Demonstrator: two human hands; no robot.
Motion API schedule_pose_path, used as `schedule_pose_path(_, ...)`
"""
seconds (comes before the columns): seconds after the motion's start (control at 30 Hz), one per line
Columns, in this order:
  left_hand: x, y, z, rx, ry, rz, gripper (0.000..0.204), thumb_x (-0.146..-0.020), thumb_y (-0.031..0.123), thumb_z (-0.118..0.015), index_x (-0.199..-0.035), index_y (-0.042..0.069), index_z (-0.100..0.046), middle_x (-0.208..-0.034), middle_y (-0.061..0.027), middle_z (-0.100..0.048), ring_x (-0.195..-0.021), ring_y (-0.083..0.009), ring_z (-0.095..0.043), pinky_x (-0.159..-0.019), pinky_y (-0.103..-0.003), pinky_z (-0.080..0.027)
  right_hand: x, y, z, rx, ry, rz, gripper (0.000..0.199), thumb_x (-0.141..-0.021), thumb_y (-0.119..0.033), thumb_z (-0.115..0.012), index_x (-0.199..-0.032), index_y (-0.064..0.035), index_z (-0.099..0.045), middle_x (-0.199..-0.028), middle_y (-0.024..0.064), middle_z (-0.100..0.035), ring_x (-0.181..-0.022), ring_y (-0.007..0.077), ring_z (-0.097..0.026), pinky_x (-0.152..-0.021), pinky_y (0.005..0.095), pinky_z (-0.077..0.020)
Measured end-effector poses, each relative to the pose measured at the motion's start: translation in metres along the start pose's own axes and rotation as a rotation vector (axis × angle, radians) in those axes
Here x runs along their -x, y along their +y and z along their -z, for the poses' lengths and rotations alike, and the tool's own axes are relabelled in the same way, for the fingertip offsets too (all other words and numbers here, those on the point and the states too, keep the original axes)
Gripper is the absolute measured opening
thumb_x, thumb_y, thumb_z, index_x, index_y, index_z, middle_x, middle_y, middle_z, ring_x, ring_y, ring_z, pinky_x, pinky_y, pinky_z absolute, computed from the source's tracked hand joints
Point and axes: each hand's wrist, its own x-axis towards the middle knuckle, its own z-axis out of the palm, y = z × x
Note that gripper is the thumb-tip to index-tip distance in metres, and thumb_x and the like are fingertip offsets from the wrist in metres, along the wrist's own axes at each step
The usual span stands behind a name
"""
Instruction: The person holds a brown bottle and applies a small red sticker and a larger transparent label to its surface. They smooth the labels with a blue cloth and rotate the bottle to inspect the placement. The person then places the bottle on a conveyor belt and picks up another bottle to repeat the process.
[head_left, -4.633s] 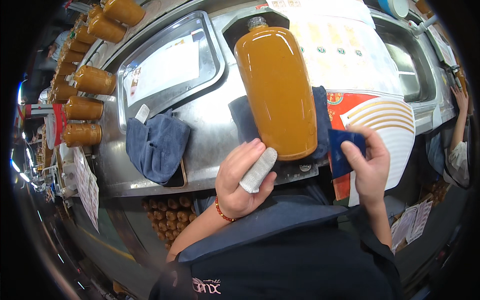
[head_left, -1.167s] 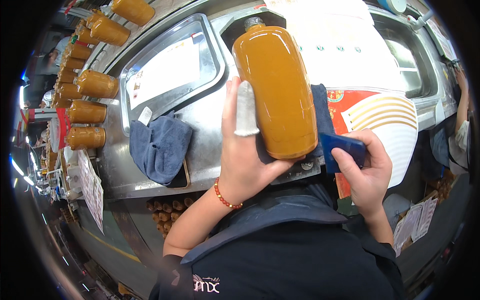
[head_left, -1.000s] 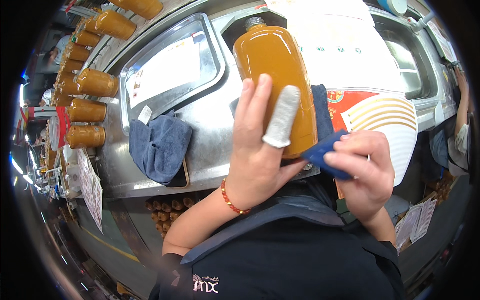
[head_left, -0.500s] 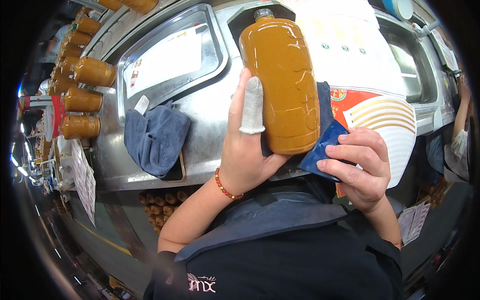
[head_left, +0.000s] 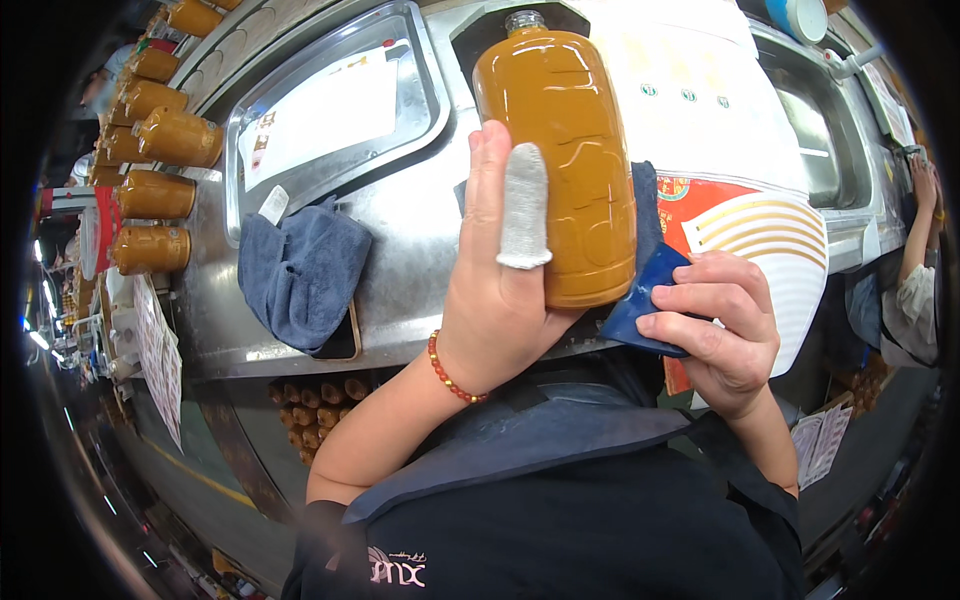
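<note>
A large glass bottle point(head_left: 570, 170) with an orange-brown body and clear neck lies with its neck pointing away from me. My left hand point(head_left: 505, 300) rests along its left side, fingers stretched out. One finger wears a pale knitted finger cot point(head_left: 525, 205) and lies partly over the bottle's face. The thumb's tip is hidden near the base. At the lower right of the bottle, my right hand point(head_left: 725, 335) pinches a flat blue scraper point(head_left: 645, 310), whose edge is close to the base. Whether they touch I cannot tell.
A dark holder point(head_left: 465, 40) and blue cloth point(head_left: 647, 200) show around the bottle. Left lie a folded cloth point(head_left: 300, 275) over a phone and a metal tray point(head_left: 435, 110) with printed sheets. Filled bottles point(head_left: 155, 195) line the far left. White-red packaging point(head_left: 690, 140) and a sink point(head_left: 835, 170) are right.
The finger with the cot has shifted right, further over the bottle's face. The bottle and the surroundings appear slightly up and left. My right hand keeps its pinch on the scraper.
</note>
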Motion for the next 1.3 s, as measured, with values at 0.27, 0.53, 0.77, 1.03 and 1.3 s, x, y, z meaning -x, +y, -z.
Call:
schedule_pose_path(0.27,0.008,0.003,0.017,0.062,-0.103,0.186,0.114,-0.077,0.033,-0.093,-0.16,-0.007,-0.026,-0.163,-0.0309,-0.028,-0.152,-0.0481,-0.029,-0.123,-0.05,-0.029,0.006,-0.003,0.008,0.076,-0.007,-0.003,0.026,-0.067,-0.009,-0.076,-0.092,-0.0098,-0.081,-0.094,0.005,-0.073,-0.093,0.0269,-0.064,-0.08,0.0378,-0.0562)
schedule_pose_path(0.53,-0.011,0.01,0.003,-0.184,-0.034,-0.093,0.068,-0.086,0.014,-0.075,-0.147,-0.005,-0.052,-0.163,-0.0255,-0.035,-0.152,-0.049,-0.029,-0.119,-0.052,-0.039,-0.013,-0.019,0.005,0.106,-0.083,0.158,0.028,-0.072,-0.019,-0.073,-0.098,-0.0163,-0.081,-0.105,-0.0012,-0.07,-0.094,0.0191,-0.061,-0.081,0.0372,-0.0555)
schedule_pose_path(0.77,-0.005,0.002,0.004,-0.022,0.026,-0.054,0.1,-0.081,0.023,-0.089,-0.158,-0.007,-0.033,-0.164,-0.0304,-0.027,-0.152,-0.0481,-0.032,-0.122,-0.048,-0.035,-0.01,-0.009,0.004,0.074,-0.088,0.142,0.026,-0.073,-0.02,-0.071,-0.097,-0.0159,-0.082,-0.104,-0.0016,-0.07,-0.094,0.0197,-0.061,-0.079,0.037,-0.0552)
schedule_pose_path(1.03,0.011,-0.008,0.009,0.196,-0.038,0.078,0.112,-0.08,0.032,-0.09,-0.161,-0.005,-0.022,-0.165,-0.0324,-0.018,-0.153,-0.0495,-0.025,-0.123,-0.048,-0.031,-0.002,0.0,0.006,0.084,-0.08,0.127,0.026,-0.07,-0.015,-0.073,-0.095,-0.0128,-0.082,-0.099,0.0003,-0.071,-0.093,0.022,-0.062,-0.077,0.0376,-0.0546)
schedule_pose_path(1.3,0.006,0.011,0.028,0.05,-0.103,0.163,0.107,-0.079,0.03,-0.09,-0.158,-0.006,-0.029,-0.165,-0.0304,-0.021,-0.152,-0.0512,-0.027,-0.122,-0.05,-0.033,0.009,-0.011,0.014,-0.276,-0.026,-0.479,0.027,-0.08,-0.001,-0.083,-0.105,-0.0013,-0.073,-0.087,0.0084,-0.069,-0.074,0.0201,-0.062,-0.068,0.029,-0.0497)
